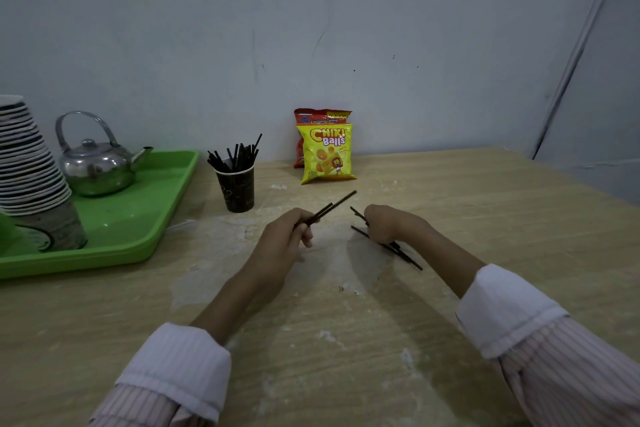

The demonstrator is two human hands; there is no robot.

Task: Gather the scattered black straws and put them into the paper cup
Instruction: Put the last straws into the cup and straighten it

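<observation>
A dark paper cup (237,189) stands upright on the wooden table (346,340), left of centre, with several black straws (237,154) sticking out of it. My left hand (282,241) pinches two black straws (334,206) that point up and to the right, a little right of the cup. My right hand (384,222) is curled round a few black straws (398,250); their far ends show left of the fist and their near ends trail down to the right, on or just above the table.
A green tray (138,229) at the left carries a metal kettle (95,163) and a tall stack of upturned paper cups (29,163). Two snack bags (325,149) lean on the wall behind the hands. The wall runs along the table's far edge.
</observation>
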